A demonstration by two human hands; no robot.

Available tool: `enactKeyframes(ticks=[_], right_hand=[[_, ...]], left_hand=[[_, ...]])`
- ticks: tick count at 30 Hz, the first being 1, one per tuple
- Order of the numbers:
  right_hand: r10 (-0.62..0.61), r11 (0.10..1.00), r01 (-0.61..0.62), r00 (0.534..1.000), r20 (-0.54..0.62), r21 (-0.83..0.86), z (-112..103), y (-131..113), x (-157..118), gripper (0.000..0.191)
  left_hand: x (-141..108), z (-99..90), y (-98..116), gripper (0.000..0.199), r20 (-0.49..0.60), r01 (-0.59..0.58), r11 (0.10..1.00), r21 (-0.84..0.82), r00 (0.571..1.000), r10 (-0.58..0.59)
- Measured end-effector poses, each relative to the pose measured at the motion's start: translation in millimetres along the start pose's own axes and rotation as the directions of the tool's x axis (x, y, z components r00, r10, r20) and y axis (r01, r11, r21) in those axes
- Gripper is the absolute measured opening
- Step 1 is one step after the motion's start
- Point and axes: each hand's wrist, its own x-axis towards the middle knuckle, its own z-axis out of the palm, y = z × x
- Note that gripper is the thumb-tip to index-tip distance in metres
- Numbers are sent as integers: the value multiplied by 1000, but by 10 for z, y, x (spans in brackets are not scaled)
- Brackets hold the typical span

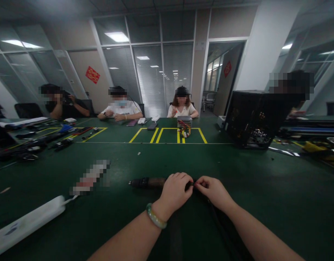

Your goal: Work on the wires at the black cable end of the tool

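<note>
Lying crosswise on the green table [123,217], in front of the body: a dark, slim, round tool [154,182], brownish along the barrel, black and ribbed toward a narrow tip pointing left. Left hand [175,190] clasped over the tool's rear end, right hand [214,192] with fingertips pinched on a small dark piece [193,183] beside it, too small to make out. Well apart, to the left, a white power strip [31,224].

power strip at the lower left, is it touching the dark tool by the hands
Apart. The head view shows a stretch of green table between the near end of the white power strip and the dark tool.
</note>
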Motion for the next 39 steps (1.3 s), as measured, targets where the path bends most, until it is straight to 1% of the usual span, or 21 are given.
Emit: enactKeyframes(ticks=[6, 15, 18, 21, 23, 25, 28, 33, 36, 39], right_hand=[[-1, 1000, 1, 1000, 7, 8, -14, -18, -19, 21], [12, 1000, -12, 1000, 21, 5, -26, -34, -25, 21], [17, 1000, -18, 999, 39, 10, -27, -26, -28, 22], [45, 999, -45, 997, 56, 5, -23, -14, -30, 24], [42, 999, -42, 997, 57, -9, -21, -14, -29, 25], [16, 999, -15, 999, 51, -28, -20, -18, -26, 25], [0, 999, 2, 999, 49, -45, -20, -16, -19, 24], [2, 998, 1, 999, 54, -56, -16, 5, -16, 23], [-8, 998, 11, 999, 51, -59, -16, 3, -24, 24], [6, 999, -3, 998, 66, -49, -17, -4, -28, 26]], left_hand=[[-4, 22, -18, 8, -15, -12, 1000, -6, 1000, 12], [-7, 48, -16, 10, -23, -4, 1000, 4, 1000, 4], [-1, 35, -8, 13, -12, 13, 1000, 23, 1000, -13], [3, 27, -7, 11, 7, 6, 999, 43, 1000, -6], [1, 23, -8, 9, 16, -9, 999, 47, 1000, 8], [-5, 20, -6, 13, 8, -18, 999, 45, 1000, 18], [-15, 17, -3, 21, -31, -3, 999, 34, 1000, 4], [-21, 20, -21, 9, -34, -42, 999, 21, 998, 43], [-19, 31, -39, 8, -29, -60, 998, 23, 998, 61], [-19, 41, -41, 11, -31, -63, 998, 21, 997, 63]])
